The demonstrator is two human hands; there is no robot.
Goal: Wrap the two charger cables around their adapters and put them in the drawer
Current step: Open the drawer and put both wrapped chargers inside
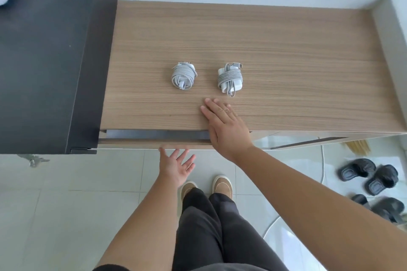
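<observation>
Both wraps look done: left white adapter with grey cable coiled round it [184, 76] and right white adapter bundle [230, 79] sit side by side, apart, mid wood-grain desk [286, 50]. My right hand [222, 125] lies flat near the front edge, fingers straight, holding nothing. Left hand [176, 166] open, palm up, at the slightly open wooden drawer [154, 138]. Left to do: open the drawer wider, stow both.

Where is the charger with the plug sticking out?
On the wooden cabinet top, the right-hand charger, beside the other charger, just beyond the right hand.
</observation>
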